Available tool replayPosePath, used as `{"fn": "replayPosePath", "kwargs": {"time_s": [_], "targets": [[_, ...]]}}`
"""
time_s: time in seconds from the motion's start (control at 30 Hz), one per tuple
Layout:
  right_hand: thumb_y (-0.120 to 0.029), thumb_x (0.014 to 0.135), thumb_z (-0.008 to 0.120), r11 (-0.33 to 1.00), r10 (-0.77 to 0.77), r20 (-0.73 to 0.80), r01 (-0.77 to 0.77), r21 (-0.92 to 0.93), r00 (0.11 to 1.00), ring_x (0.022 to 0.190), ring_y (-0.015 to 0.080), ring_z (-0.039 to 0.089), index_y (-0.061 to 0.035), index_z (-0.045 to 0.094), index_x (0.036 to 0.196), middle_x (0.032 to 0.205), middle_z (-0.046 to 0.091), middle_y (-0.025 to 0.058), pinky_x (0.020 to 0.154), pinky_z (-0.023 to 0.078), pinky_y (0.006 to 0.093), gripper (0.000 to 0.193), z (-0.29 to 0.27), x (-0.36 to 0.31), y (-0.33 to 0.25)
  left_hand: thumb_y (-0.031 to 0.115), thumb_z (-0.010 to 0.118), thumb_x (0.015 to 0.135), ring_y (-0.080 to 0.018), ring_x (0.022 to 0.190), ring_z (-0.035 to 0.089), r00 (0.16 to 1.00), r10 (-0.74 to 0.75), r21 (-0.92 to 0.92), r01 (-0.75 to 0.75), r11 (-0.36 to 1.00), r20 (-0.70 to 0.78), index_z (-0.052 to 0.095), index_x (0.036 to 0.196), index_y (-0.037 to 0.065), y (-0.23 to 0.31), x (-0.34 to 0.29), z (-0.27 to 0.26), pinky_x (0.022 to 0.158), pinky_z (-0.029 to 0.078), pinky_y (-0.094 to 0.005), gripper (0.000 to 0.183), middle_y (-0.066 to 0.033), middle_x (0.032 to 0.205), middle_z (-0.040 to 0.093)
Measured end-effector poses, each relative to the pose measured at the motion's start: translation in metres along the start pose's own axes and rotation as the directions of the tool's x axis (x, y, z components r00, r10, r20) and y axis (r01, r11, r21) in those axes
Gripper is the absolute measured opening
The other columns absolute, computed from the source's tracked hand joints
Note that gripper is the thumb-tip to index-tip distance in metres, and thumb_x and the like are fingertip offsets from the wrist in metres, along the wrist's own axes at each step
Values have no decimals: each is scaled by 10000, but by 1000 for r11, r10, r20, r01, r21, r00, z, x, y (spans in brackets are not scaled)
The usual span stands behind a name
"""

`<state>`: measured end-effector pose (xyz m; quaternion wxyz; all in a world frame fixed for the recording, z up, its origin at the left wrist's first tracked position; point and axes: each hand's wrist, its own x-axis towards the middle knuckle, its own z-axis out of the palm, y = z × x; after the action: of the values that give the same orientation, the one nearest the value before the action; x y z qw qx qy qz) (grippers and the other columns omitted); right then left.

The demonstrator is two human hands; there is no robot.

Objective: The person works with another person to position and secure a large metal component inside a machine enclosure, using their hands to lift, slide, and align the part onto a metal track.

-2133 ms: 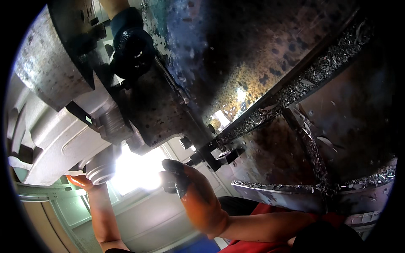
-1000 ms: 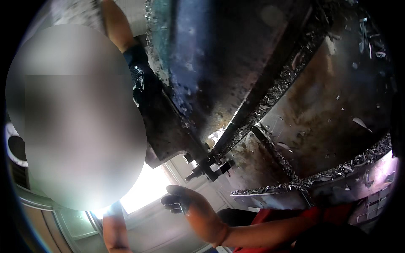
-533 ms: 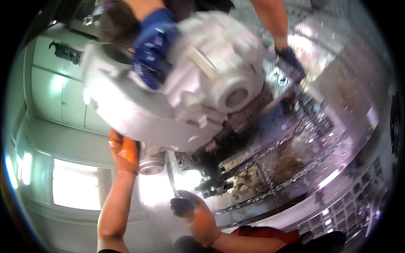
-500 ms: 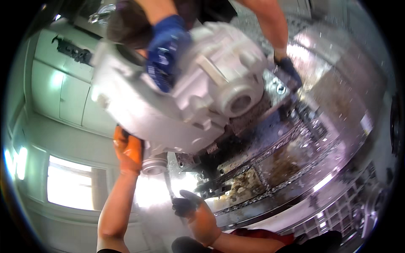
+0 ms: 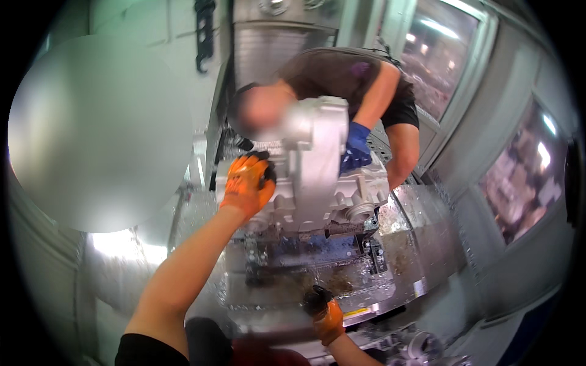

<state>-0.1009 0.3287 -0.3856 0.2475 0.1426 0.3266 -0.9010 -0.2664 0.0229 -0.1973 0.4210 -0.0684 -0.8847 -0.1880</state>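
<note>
A large pale-grey metal casting point(image 5: 312, 177) with bosses and round ports stands over the fixture point(image 5: 305, 250). My left hand point(image 5: 249, 183), in an orange glove with black fingers, is closed over the casting's left part. Lower down, near the front edge of the wet machine bed, my right hand point(image 5: 325, 314) wears the same kind of glove. Its fingers are loosely bent, apart from the casting, with nothing visible in them. Across from me a co-worker bends over the casting, a blue-gloved hand point(image 5: 357, 149) on its right side.
Metal chips and fluid lie on the machine bed point(image 5: 409, 244). Dark clamp blocks point(image 5: 373, 253) sit at the fixture's right. Windowed panels point(image 5: 436, 58) stand at the right. A blurred round patch hides the left side. Metal parts point(image 5: 421, 344) lie at the lower right.
My view has swung up, and the casting appears smaller and turned. My left hand has shifted from its lower edge onto its left part. My right hand appears lower and farther right.
</note>
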Motion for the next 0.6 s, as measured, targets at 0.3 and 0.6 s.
{"fn": "replayPosePath", "kwargs": {"time_s": [0.3,0.6], "targets": [[-230,999,467,996,39,312,-12,-89,949,1008,240,618,-89,521,1308,1170,625,125,880,524,398,344,-31,41,8,154,627,749,-348,994,575,999,-13,10,13,1000,-52,665,882,64,-14,-7,-15,931,443,-442,165,-125,983,641],[-417,1036,337,994,76,63,-81,77,995,1165,302,586,-166,498,1378,1317,592,153,1035,427,457,454,40,-17,-13,168,623,751,-348,979,572,992,-105,-10,106,994,70,676,900,25,-9,-4,-12,916,443,-432,213,-133,956,636]]}}
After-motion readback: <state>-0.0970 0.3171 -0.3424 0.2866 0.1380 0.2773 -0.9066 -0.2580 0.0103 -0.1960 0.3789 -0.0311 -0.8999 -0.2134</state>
